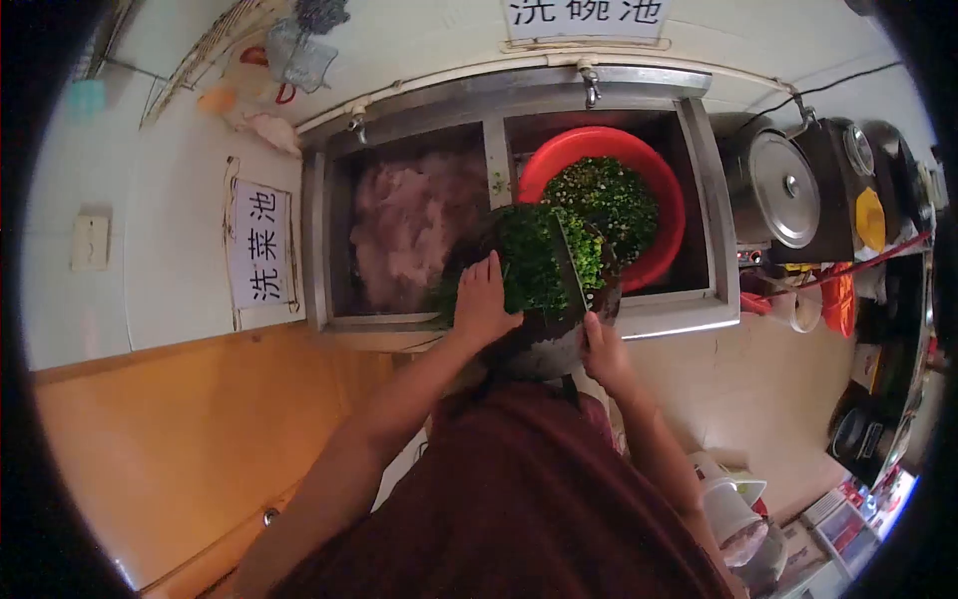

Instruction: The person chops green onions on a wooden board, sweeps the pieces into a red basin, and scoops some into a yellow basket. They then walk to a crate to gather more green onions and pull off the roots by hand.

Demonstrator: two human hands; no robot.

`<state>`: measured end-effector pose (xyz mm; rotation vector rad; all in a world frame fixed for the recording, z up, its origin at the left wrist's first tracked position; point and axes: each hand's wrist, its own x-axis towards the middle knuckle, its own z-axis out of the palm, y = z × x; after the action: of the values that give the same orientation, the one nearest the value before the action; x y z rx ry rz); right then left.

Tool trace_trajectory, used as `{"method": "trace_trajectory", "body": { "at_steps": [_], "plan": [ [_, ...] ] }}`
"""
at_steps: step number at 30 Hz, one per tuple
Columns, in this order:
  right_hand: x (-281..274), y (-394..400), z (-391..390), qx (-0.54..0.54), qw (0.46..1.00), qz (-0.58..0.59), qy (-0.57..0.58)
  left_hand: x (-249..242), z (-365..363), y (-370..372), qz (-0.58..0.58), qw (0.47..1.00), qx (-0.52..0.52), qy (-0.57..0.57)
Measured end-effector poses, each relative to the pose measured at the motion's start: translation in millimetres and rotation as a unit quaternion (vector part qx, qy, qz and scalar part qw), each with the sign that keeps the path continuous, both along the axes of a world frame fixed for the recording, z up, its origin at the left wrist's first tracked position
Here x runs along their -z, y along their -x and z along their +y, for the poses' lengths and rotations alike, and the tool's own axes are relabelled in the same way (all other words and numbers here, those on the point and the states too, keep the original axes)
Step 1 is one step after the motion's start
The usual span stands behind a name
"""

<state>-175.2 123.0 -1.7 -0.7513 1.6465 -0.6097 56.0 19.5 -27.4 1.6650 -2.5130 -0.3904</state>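
Observation:
A dark round chopping board (544, 357) lies across the front of a double metal sink. On it is a pile of long green stalks (527, 262), with chopped green pieces (589, 257) at its right. My left hand (483, 302) presses on the stalks, fingers together. The handle of a knife (571, 262) is in my right hand (605, 349); its blade stands between stalks and chopped pieces. Behind the board, a red basin (673, 190) in the right sink holds chopped greens (606, 200). Pale pink meat (404, 225) fills the left sink.
Two taps (591, 85) are on the wall pipe behind the metal sink (317, 235). A large lidded pot (783, 188) stands right of it. Farther right are a yellow object and a red bag. White buckets (720, 504) are on the floor at lower right.

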Motion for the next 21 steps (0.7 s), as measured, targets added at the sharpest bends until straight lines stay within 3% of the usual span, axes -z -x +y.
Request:
{"method": "trace_trajectory", "body": {
  "at_steps": [5,9,15,17,21],
  "plan": [
    [9,-5,23,0.015,0.999,-0.035,-0.008,16,-11,-4,-0.041,0.994,0.049,-0.087],
    [25,-3,31,-0.027,0.999,-0.003,0.019,14,-6,3,-0.043,0.997,0.042,-0.049],
    [10,-8,19,-0.034,0.999,-0.020,0.022,4,-6,-10,0.045,0.996,0.051,-0.066],
    [15,-11,19,-0.039,0.999,-0.022,0.012,34,-4,-20,0.153,0.988,-0.018,-0.029],
    [23,-17,17,-0.060,0.998,0.009,0.020,22,-2,0,0.223,0.972,-0.055,0.046]
  ]
}}
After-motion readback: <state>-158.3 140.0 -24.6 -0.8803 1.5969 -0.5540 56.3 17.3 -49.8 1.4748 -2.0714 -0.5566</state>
